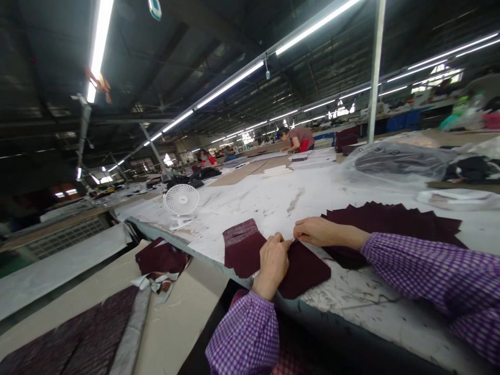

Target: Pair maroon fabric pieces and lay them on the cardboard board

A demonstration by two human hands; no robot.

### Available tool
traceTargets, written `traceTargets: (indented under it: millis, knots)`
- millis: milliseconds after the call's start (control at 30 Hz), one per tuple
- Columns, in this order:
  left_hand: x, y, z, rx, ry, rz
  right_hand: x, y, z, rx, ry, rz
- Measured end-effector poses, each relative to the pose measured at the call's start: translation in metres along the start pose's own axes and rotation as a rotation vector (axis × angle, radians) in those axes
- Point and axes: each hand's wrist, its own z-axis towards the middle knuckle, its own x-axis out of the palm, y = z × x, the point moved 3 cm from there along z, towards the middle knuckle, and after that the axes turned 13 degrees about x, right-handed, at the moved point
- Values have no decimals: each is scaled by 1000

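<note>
A dark maroon fabric piece (pixel 305 270) lies at the table's front edge, its lower corner reaching that edge. My left hand (pixel 272 264) is closed on its upper left side, fingers curled and thumb towards the other hand. With a pinch, my right hand (pixel 315 231) grips the top edge of the same piece; the fingertips of both hands are close together. Left of them is a stack of maroon fabric pieces (pixel 242 252) with a greyish, speckled top band. Beyond my right forearm, more maroon pieces (pixel 385 221) are fanned out, partly hidden by the sleeve.
A small white fan (pixel 182 200) stands on the white table (pixel 250 195) to the left. Maroon scraps (pixel 162 258) and a dark fabric stack (pixel 74 333) lie on a lower surface. Clear plastic (pixel 394 159) is at the right. Another person (pixel 300 139) bends over the far end.
</note>
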Motion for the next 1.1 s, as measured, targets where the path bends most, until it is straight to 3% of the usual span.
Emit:
traceTargets:
  millis: [400,533,700,867,1100]
  knots:
    - [-3,-1,-1,8,47,-47,28,2,-6,-213,-193,-317]
    - [-5,-2,-2,9,73,-33,25,-4,-10,-234,-212,-369]
    - [-4,-4,-1,10,56,-31,7,0,-11,-71,-187,-114]
    - [-7,-1,-2,24,45,-43,11,20,-13,39,-74,13]
    - [-17,36,-35,-9,-104,-147,12,17,-17,-60,-50,76]
